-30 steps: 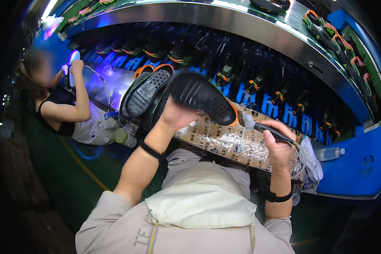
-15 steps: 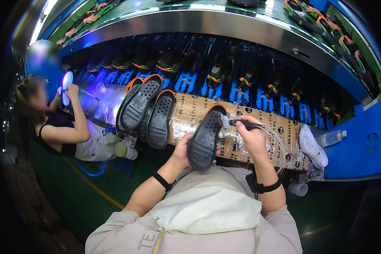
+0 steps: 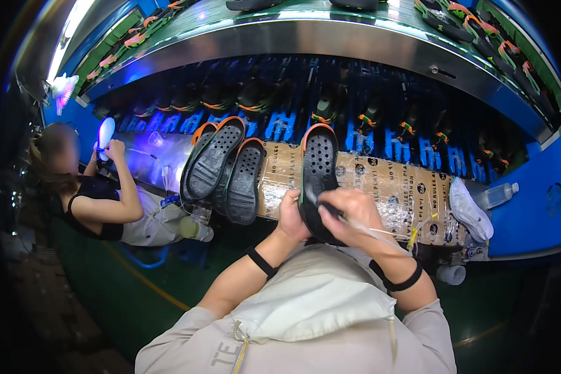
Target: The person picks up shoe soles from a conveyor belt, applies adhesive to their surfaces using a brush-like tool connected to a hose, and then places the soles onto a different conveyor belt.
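Observation:
A black shoe sole (image 3: 321,159) with an orange edge at its toe and a green edge along its side is held by my left hand (image 3: 291,218), which grips its near left side. Its far half has round holes. My right hand (image 3: 358,215) is closed round the black handle of a brush (image 3: 330,210), whose pale, blurred tip lies against the middle of the sole. From the brush a thin clear tube (image 3: 377,234) runs off to the right. The sole's near end is partly covered by my right hand.
Several similar soles (image 3: 244,187) lie stacked on the left of the cardboard-covered bench (image 3: 280,168). To the right are a white shoe (image 3: 469,212) and a clear bottle (image 3: 498,196). Racked shoes (image 3: 254,96) stand behind. At left, a person holds a white glowing shoe-shaped piece (image 3: 106,131).
The brush has moved from the sole's upper right edge to its middle, nearer me. The sole has turned, its toe now pointing more straight away. My left hand has shifted along its left side.

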The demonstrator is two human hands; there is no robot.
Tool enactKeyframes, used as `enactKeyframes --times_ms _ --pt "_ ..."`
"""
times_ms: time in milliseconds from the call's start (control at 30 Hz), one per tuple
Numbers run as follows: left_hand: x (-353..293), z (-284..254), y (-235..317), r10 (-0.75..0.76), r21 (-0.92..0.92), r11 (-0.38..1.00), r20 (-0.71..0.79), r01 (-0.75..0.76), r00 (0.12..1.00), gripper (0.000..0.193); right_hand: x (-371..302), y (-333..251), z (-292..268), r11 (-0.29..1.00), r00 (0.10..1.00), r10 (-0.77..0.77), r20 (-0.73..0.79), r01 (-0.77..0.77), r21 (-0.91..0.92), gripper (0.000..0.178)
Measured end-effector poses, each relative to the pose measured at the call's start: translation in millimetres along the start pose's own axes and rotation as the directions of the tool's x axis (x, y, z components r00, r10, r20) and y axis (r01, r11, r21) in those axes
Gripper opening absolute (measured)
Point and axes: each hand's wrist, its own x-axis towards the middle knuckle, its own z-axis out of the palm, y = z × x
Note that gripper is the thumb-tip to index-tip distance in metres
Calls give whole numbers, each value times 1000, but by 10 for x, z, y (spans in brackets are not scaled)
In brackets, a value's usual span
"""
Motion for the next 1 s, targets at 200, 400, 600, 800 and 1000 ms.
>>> enactKeyframes --times_ms 200,400,600,800,1000 --pt "-4 267 -10 0 -148 989 79 12 997 83 155 -124 -321 975 998 55 0 -54 215 19" --pt "-71 416 -86 -17 -5 1000 104 18 994 75 516 44 -48 990 836 -37 -548 106 94 22" --pt "-80 367 3 27 -93 995 92 -19 995 81 521 184 -82 905 929 -201 -312 298 305 28" --pt "-60 338 -3 73 -55 996 105 -67 992 80 551 119 -53 939 886 -341 -314 335 -74 32" --pt "-42 536 63 148 31 987 187 -156 971 77 536 45 -147 974 902 -139 -409 198 106 27"
